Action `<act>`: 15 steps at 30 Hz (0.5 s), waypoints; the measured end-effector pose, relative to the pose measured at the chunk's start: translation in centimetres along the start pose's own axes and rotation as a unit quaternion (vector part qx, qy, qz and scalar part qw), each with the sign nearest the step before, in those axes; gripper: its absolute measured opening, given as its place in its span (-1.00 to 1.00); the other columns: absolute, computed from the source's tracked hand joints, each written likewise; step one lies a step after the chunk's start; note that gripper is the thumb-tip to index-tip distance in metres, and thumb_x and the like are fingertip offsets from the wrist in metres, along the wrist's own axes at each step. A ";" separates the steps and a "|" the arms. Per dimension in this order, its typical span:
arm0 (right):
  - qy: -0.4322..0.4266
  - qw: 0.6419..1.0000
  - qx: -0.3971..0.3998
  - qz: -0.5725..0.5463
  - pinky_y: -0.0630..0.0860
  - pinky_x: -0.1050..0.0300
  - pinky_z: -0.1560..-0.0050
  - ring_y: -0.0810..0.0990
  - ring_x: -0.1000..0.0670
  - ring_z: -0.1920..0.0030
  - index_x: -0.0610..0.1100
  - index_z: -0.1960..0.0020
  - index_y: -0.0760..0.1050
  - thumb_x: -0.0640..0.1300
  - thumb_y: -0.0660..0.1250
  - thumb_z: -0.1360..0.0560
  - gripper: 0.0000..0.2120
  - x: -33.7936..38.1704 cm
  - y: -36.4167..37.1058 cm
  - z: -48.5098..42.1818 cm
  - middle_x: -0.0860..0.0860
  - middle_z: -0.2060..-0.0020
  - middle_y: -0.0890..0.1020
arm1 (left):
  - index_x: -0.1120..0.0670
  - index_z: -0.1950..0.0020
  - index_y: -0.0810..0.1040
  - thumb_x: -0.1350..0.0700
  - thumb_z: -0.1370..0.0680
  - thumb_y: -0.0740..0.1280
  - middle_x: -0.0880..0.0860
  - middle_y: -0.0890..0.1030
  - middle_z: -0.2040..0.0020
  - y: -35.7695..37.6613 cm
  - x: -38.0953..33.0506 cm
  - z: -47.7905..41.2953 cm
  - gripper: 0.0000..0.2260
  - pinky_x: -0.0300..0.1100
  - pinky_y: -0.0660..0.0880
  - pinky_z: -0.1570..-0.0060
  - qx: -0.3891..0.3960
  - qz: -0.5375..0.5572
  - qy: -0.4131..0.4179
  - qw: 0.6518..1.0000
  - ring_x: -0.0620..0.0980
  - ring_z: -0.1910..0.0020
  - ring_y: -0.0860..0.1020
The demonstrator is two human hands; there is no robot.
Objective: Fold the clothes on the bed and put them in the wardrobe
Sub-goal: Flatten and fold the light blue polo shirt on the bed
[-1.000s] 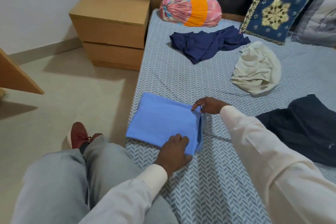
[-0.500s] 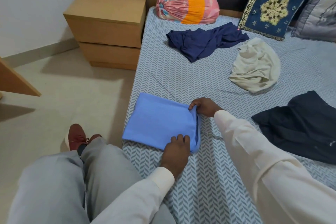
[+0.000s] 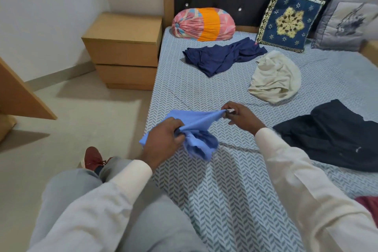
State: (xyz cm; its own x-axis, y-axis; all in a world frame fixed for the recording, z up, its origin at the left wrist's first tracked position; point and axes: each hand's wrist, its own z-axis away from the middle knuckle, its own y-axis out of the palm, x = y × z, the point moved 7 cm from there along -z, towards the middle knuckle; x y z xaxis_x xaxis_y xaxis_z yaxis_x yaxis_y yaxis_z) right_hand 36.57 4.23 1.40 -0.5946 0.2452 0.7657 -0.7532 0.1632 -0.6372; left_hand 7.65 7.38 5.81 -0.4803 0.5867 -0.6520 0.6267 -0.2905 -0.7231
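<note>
A light blue garment [image 3: 196,127] hangs lifted off the bed [image 3: 214,186] near its left edge, stretched between both hands. My left hand [image 3: 163,139] grips its near bunched end, and my right hand [image 3: 238,117] pinches the far corner. Its lower part droops in loose folds. Three other clothes lie unfolded on the bed: a navy garment [image 3: 223,55] at the back, a cream garment [image 3: 275,77] to its right, and a black garment [image 3: 335,135] at the right.
A wooden bedside cabinet [image 3: 122,51] stands left of the bed. A pink and orange bolster [image 3: 203,23], a blue embroidered cushion [image 3: 288,19] and a grey pillow [image 3: 345,23] lean at the headboard. A wooden panel [image 3: 18,96] juts in at left. My knee is beside the mattress.
The blue garment lay folded flat under both hands. Both hands have now lifted it off the bed and it has come out of its flat fold.
</note>
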 end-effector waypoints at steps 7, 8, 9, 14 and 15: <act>-0.012 0.987 0.006 0.157 0.46 0.11 0.10 0.64 -0.13 0.07 -0.13 0.00 0.63 -0.20 0.44 -0.47 -0.89 -3.2 4.4 4.2 -0.12 0.03 0.64 | 0.10 0.20 0.49 0.07 -0.43 0.31 0.03 0.48 0.27 1.6 0.5 1.8 -0.90 0.05 0.44 0.25 0.068 -0.052 -0.004 0.996 0.02 0.29 0.46; -0.008 0.985 0.004 0.171 0.45 0.10 0.10 0.63 -0.14 0.05 -0.14 -0.02 0.63 -0.18 0.44 -0.47 -0.87 -3.8 5.0 4.8 -0.13 0.01 0.65 | 0.10 0.20 0.50 0.08 -0.43 0.32 0.04 0.49 0.26 1.7 0.4 1.9 -0.90 0.05 0.45 0.24 0.068 -0.049 -0.005 0.996 0.02 0.28 0.47; -0.009 0.983 0.001 0.182 0.45 0.08 0.10 0.63 -0.16 0.05 -0.14 -0.03 0.62 -0.17 0.43 -0.48 -0.87 -4.2 5.6 5.4 -0.13 0.01 0.65 | 0.10 0.19 0.51 0.10 -0.44 0.33 0.04 0.50 0.26 1.9 0.3 1.9 -0.92 0.06 0.45 0.23 0.068 -0.047 -0.003 0.997 0.02 0.27 0.47; -0.028 0.979 0.005 0.204 0.51 -0.02 0.14 0.60 -0.19 0.05 -0.11 -0.09 0.59 -0.11 0.33 -0.47 -0.78 -4.9 8.5 8.5 -0.10 0.00 0.58 | 0.00 0.22 0.53 0.05 -0.42 0.30 -0.04 0.51 0.27 2.2 0.4 2.2 -0.94 0.08 0.49 0.25 0.088 -0.056 0.013 0.994 -0.03 0.27 0.49; -0.031 0.979 0.004 0.201 0.53 -0.04 0.12 0.59 -0.18 0.01 -0.09 -0.12 0.58 -0.09 0.32 -0.43 -0.72 -4.8 9.0 9.1 -0.08 -0.03 0.58 | 0.00 0.24 0.52 0.04 -0.40 0.28 -0.04 0.50 0.27 2.3 0.5 2.4 -0.93 0.07 0.48 0.26 0.094 -0.059 0.020 0.994 -0.04 0.27 0.49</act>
State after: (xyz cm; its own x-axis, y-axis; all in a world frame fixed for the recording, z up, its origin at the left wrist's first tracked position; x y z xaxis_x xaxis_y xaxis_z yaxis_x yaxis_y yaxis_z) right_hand 30.11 -4.14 -7.27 -0.8595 0.2287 0.4572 -0.4569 0.0573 -0.8877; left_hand 7.33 5.19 3.29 -0.5165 0.6529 -0.5541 0.4403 -0.3525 -0.8258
